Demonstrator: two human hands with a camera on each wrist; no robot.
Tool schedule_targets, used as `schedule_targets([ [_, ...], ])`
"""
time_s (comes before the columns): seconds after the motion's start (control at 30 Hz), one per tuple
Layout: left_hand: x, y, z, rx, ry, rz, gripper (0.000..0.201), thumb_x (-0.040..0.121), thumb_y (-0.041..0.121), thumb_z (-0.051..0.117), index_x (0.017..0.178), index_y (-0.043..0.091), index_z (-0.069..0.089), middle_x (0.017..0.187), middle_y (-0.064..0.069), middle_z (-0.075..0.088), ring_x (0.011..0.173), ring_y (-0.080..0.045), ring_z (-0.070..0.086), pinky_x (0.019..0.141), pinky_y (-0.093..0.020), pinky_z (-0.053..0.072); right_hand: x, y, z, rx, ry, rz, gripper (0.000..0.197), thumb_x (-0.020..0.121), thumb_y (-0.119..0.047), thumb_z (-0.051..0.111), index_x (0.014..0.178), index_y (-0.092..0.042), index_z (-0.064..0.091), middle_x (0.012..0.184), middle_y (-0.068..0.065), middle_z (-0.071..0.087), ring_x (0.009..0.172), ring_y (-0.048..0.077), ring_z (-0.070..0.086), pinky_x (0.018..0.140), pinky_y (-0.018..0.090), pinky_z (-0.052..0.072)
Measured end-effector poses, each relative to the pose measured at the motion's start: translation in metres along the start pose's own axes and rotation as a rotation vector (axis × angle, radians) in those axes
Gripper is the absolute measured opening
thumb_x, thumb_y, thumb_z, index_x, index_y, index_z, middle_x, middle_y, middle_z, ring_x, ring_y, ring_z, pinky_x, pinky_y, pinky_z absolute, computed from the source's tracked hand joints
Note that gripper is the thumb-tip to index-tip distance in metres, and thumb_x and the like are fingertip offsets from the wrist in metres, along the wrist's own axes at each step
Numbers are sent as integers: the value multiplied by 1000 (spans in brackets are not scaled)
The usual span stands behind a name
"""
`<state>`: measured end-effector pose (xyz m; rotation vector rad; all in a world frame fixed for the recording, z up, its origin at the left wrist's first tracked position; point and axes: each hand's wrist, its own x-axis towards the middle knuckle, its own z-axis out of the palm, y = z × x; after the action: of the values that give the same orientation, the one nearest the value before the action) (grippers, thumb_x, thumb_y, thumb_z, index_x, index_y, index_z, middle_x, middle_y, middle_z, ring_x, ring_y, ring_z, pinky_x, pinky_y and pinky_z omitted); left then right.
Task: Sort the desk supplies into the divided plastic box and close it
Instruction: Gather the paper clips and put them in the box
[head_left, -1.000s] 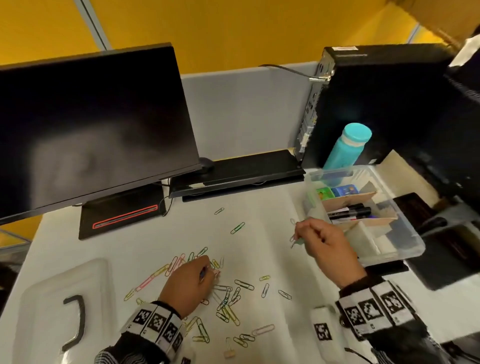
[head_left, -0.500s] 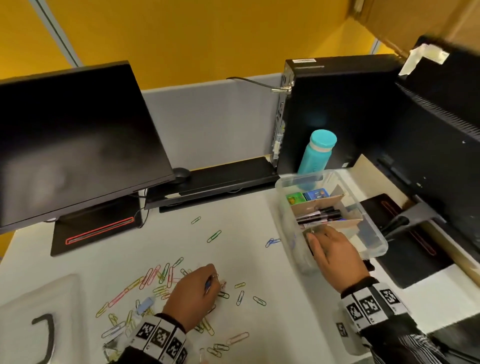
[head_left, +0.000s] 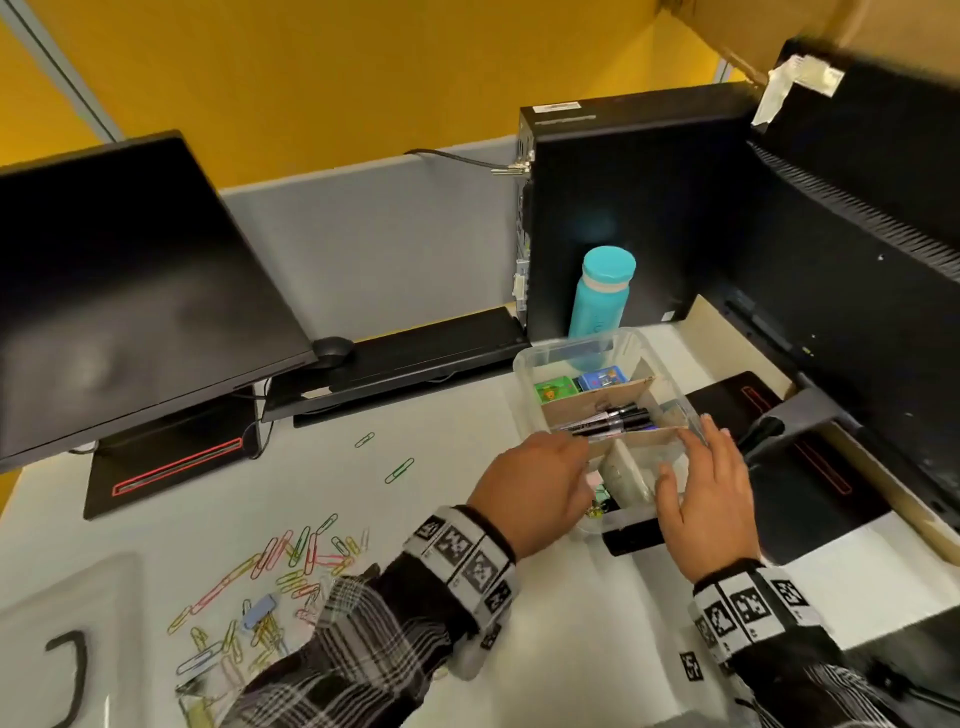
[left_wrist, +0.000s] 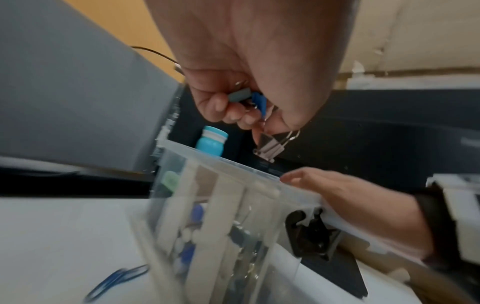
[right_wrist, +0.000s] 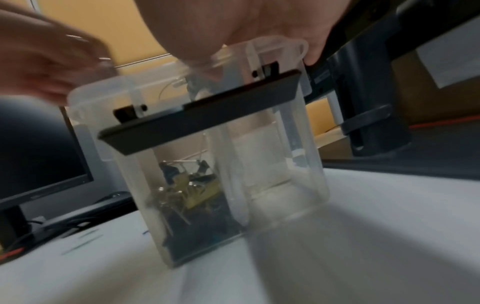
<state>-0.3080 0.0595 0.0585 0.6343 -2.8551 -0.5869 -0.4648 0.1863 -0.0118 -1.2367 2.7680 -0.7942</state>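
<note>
The clear divided box (head_left: 570, 351) stands on the desk, open, with cardboard dividers. Black markers (head_left: 608, 420) lie in its middle compartment, and binder clips (right_wrist: 192, 191) fill the near-left one. My left hand (head_left: 566, 467) hovers over that near-left compartment. In the left wrist view its curled fingers (left_wrist: 215, 105) grip several binder clips (left_wrist: 270, 148): a grey one, a blue one and a pale one that dangles. My right hand (head_left: 696, 467) rests on the box's right rim with fingers fairly straight. Coloured paper clips (head_left: 291, 561) lie scattered on the desk to the left.
The clear lid (head_left: 67, 623) with its black handle lies at the near left. A monitor (head_left: 130, 291) stands at the back left, with a keyboard (head_left: 405, 353), a teal bottle (head_left: 600, 296) and a black computer tower (head_left: 623, 208) behind the box. A second monitor's base (head_left: 789, 467) sits at the right.
My left hand has left the paper clip pile and moved right to the box with binder clips in it. My right hand has shifted from the box's near-left part to its right rim.
</note>
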Motion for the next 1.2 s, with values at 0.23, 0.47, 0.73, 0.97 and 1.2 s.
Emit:
schedule_targets([
  [0.23, 49, 20, 27, 221, -341, 33, 31, 93, 21, 47, 118, 4, 53, 120, -13, 56, 106, -32, 56, 81, -40, 46, 1, 2, -1, 10, -11, -19, 60, 84, -37, 29, 134, -7, 43, 152, 14, 26, 140, 33, 23, 114, 50, 24],
  [0.47, 23, -4, -16, -108, -206, 38, 26, 97, 22, 44, 118, 22, 59, 120, 2, 61, 103, -16, 58, 90, -31, 47, -4, -6, -5, 10, 10, -39, 61, 86, -41, 27, 138, -11, 38, 155, 11, 22, 145, 29, 10, 117, 52, 9],
  [0.73, -121, -115, -64, -158, 59, -419, 22, 97, 21, 46, 111, 30, 60, 111, 18, 60, 90, -1, 57, 82, -19, 49, -63, -99, 21, 218, -44, -652, 28, 86, -27, 50, 111, -15, 58, 125, 8, 55, 121, 31, 43, 102, 43, 36],
  [0.97, -266, -183, -23, -128, 6, -738, 19, 95, 25, 49, 110, 33, 59, 111, 13, 61, 98, -6, 57, 80, -19, 43, -134, -151, 91, 1, -650, -1161, 13, 80, -41, 53, 92, -35, 56, 88, -16, 56, 81, 5, 44, 64, 19, 49],
  [1.2, -323, -205, -8, -110, 24, -787, 35, 88, 20, 58, 122, 27, 55, 121, 6, 54, 107, -15, 48, 85, -25, 43, -159, -171, 123, -132, -790, -1291, 34, 65, -44, 69, 95, -41, 56, 89, -17, 51, 80, 5, 46, 54, 16, 44],
])
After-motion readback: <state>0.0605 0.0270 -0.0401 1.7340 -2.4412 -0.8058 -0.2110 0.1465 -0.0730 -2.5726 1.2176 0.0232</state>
